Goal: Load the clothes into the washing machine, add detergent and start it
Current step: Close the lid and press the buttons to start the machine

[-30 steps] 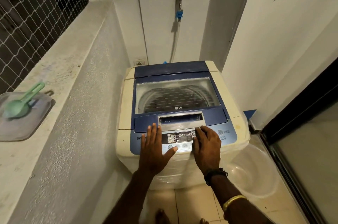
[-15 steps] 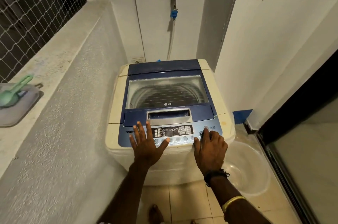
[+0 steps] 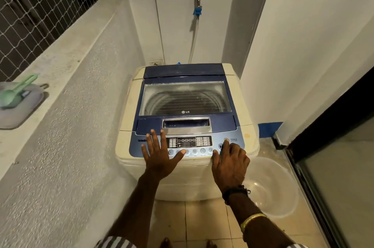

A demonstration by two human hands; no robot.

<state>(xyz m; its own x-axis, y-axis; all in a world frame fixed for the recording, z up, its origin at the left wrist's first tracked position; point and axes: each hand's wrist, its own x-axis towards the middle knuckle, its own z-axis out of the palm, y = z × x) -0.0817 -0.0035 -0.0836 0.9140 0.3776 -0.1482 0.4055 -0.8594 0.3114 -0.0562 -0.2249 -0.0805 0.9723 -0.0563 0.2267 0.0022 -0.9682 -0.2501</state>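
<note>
At the near control panel (image 3: 190, 142) of the cream-and-blue top-loading washing machine (image 3: 129, 118): powering up.
Its glass-windowed blue lid (image 3: 186, 98) lies closed, so loading and detergent look done, though the drum's contents cannot be made out. Left hand (image 3: 159, 158) lies flat on the panel, fingers straight and spread; right hand (image 3: 230, 162) stretches its forefinger onto the round silver power button (image 3: 226, 139) at the panel's right end, other fingers curled under, holding nothing. Pressing start likely remains.

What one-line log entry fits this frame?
phase: starting washer | lid: closed | left hand: flat on panel | right hand: forefinger on power button | scoop: on box
</note>
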